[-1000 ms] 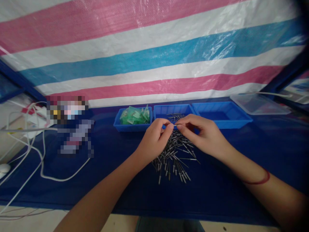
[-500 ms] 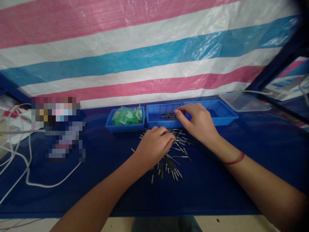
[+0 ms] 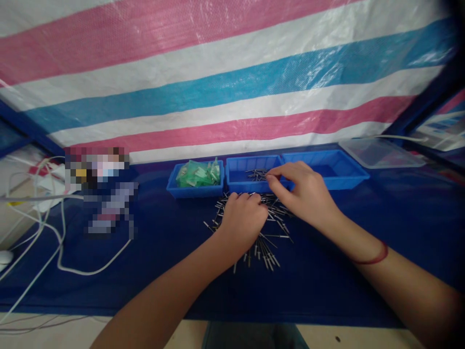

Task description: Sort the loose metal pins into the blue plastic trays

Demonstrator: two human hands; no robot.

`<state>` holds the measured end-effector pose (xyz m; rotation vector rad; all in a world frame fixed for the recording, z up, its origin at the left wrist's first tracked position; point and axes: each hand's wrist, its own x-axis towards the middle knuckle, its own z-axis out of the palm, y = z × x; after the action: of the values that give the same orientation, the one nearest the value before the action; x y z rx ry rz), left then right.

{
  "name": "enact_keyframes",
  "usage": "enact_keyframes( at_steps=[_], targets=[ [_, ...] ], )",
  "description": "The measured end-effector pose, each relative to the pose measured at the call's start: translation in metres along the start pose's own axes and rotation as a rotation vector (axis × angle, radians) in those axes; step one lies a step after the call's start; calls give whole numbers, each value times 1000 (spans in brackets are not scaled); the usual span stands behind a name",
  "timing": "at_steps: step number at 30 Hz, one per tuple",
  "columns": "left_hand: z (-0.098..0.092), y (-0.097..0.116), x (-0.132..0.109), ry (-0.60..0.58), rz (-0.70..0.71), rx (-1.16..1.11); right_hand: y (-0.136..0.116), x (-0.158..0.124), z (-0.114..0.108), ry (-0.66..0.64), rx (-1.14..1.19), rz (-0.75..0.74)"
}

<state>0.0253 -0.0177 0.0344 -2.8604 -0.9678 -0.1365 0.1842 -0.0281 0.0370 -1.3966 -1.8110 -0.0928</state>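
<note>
A loose pile of thin metal pins lies on the dark blue tabletop. My left hand rests on the pile with its fingers curled down into the pins; what they grip is hidden. My right hand reaches over the front wall of the middle blue tray, fingertips pinched together at a few pins lying inside it. A red cord circles my right wrist.
A blue tray with green packets stands left of the middle tray, another blue tray to its right, then a clear plastic lid. White cables loop at the left. A striped tarp hangs behind.
Both hands had met in front of the trays pinching a pin. The right hand then went to the middle tray, the left dropped onto the pile and stays there.
</note>
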Motion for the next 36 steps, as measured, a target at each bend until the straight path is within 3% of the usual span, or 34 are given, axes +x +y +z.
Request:
enact_keyframes(
  at_steps=[12,16,22,30,36],
  targets=[
    [10,-1,-2,34,36,35,-3,-2,-1,-18,22,-3],
    [9,-9,-3,47,-20,-131,-6,-3,-5,-53,78,29],
    [2,-20,-7,136,-219,-509,-10,-5,-4,-286,287,95],
    [5,-20,-7,296,-247,-798,-8,-5,1,-273,571,270],
    [5,-19,-8,254,-209,-863,-7,-6,1,-264,590,265]
  ],
)
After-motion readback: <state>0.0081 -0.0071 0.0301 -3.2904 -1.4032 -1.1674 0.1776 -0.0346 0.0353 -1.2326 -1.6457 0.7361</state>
